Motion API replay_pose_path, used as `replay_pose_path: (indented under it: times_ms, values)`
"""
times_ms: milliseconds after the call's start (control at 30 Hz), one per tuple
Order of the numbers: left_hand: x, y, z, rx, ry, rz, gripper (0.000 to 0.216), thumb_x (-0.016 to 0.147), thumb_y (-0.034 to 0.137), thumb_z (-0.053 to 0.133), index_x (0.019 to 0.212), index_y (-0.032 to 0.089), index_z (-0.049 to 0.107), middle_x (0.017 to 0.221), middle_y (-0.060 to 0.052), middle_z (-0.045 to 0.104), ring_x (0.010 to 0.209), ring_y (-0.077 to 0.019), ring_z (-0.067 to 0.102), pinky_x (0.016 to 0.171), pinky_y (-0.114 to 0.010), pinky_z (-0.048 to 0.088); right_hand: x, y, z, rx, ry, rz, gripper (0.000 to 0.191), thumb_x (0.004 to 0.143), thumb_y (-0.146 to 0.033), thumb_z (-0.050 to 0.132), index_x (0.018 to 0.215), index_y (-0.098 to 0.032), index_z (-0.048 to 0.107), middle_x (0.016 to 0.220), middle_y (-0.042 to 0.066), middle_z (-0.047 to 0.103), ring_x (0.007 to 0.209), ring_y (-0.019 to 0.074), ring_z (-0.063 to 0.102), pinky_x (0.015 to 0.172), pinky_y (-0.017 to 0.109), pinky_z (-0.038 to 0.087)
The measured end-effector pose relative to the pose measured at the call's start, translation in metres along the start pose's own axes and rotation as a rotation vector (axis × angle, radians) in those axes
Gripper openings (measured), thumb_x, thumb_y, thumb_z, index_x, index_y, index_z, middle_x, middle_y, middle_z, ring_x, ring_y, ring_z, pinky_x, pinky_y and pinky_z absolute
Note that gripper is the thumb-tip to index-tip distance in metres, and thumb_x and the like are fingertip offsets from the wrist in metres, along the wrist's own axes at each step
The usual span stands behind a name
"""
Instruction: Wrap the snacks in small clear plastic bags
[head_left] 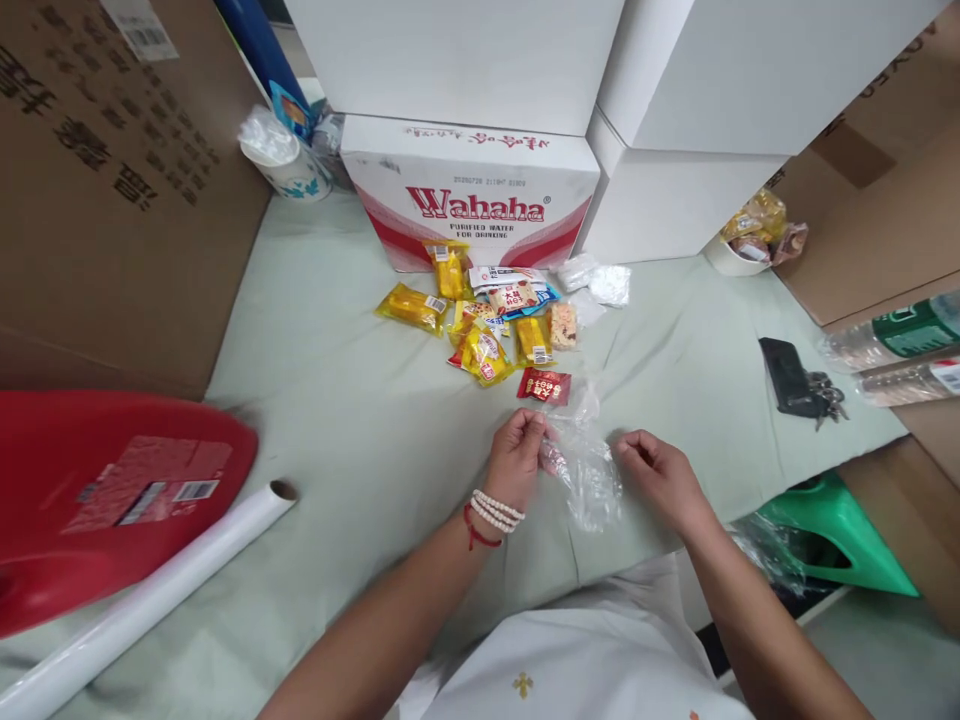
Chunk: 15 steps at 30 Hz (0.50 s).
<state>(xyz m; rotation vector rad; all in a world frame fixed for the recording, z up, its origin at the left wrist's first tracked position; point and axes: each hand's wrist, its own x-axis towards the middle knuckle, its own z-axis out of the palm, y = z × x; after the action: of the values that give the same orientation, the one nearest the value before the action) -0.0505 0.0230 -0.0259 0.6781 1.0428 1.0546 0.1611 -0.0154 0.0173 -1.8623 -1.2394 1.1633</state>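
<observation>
My left hand pinches the upper left edge of a clear plastic bag that lies crumpled on the pale green tablecloth. At the bag's right edge, my right hand grips it with curled fingers. Just beyond my hands lies a small red snack packet. Farther back is a pile of several wrapped snacks, mostly yellow packets.
A Wahaha water carton and white boxes stand at the back. A brown carton is at the left, with a red plastic item and a white roll. Keys and bottles lie right.
</observation>
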Motion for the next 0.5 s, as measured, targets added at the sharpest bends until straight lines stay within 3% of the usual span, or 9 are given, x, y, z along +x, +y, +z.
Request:
replay_pose_path:
  times_ms: [100,200,333,433,500]
  values:
    - [-0.004,0.001,0.002,0.089,-0.008,0.029,0.048,0.085,0.067,0.065,0.078,0.021,0.053,0.065,0.006,0.053,0.041,-0.0068,0.045,0.037,-0.022,0.037,0.009,-0.005,0.003,-0.062,0.085,-0.061,0.047,0.091,-0.068,0.059,0.091,-0.022,0.07,0.081,0.003,0.066,0.077,0.0197,0.055,0.064,0.03,0.042]
    - [-0.009,0.002,0.005,0.162,-0.062,0.064,0.046,0.088,0.066,0.063,0.078,0.022,0.053,0.054,0.009,0.045,0.038,-0.0071,0.039,0.036,-0.022,0.034,0.026,-0.022,0.019,0.091,0.009,-0.049,0.046,0.084,-0.067,0.068,0.098,-0.023,0.072,0.094,0.005,0.071,0.087,0.0217,0.06,0.07,0.031,0.047]
    - [-0.011,0.005,0.005,0.118,-0.006,0.082,0.049,0.085,0.07,0.065,0.079,0.023,0.053,0.051,0.01,0.042,0.037,-0.0066,0.034,0.035,-0.021,0.03,0.043,-0.045,0.037,0.415,0.067,-0.099,0.04,0.07,-0.055,0.084,0.088,-0.022,0.07,0.085,0.002,0.066,0.072,0.0154,0.055,0.061,0.027,0.045]
    - [-0.006,0.008,0.003,0.057,0.075,0.08,0.052,0.079,0.072,0.07,0.081,0.022,0.056,0.05,0.011,0.041,0.037,-0.0059,0.032,0.034,-0.02,0.029,0.047,-0.047,0.03,0.555,0.11,-0.153,0.036,0.071,-0.049,0.085,0.09,-0.024,0.069,0.088,0.001,0.065,0.068,0.0129,0.052,0.056,0.025,0.043]
    - [-0.002,0.009,0.002,0.021,0.095,0.055,0.053,0.075,0.071,0.074,0.08,0.021,0.056,0.051,0.011,0.041,0.037,-0.0054,0.032,0.034,-0.019,0.027,0.049,-0.04,0.019,0.526,0.102,-0.078,0.039,0.068,-0.049,0.086,0.091,-0.023,0.069,0.083,0.0,0.063,0.062,0.0112,0.048,0.053,0.025,0.041]
